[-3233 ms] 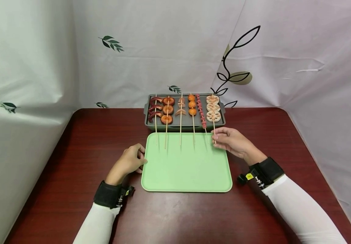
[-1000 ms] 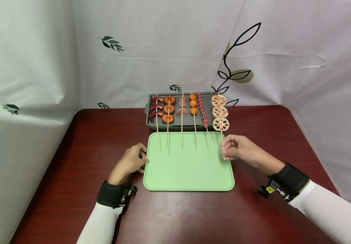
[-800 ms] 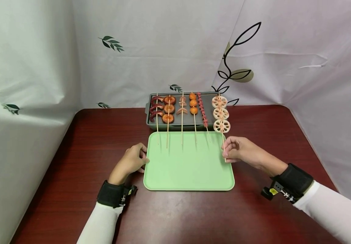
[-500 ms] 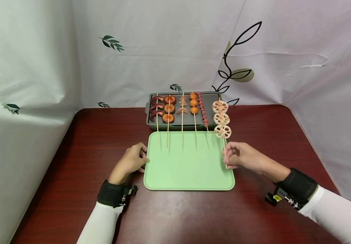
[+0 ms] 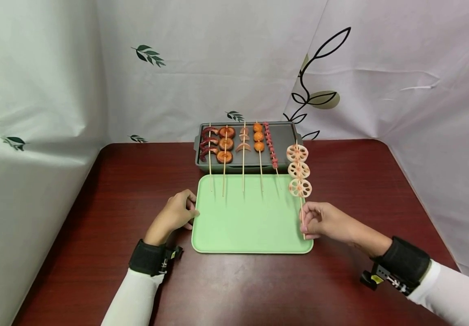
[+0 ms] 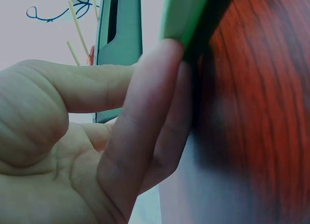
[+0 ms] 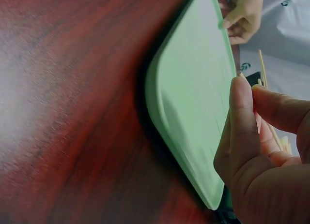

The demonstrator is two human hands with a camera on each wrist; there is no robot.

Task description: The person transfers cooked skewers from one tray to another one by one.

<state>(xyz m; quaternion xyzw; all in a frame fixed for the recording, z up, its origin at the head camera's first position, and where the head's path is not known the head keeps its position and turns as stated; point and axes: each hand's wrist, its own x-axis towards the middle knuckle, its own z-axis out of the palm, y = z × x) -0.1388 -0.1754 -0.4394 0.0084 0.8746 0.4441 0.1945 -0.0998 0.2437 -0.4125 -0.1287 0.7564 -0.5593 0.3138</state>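
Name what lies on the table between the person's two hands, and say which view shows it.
The green tray lies between the left hand and the right hand, which pinches the lotus root skewer. The head view shows it.

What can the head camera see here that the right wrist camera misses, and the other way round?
Only the head view shows the dark grey grill pan with five skewers, and the three lotus root slices on the wooden skewer that the right hand pinches. Only the right wrist view shows that hand's fingers from close up, beside the tray's near corner. Both show the light green plastic tray, the dark red wooden table and the left hand at the tray's left edge.
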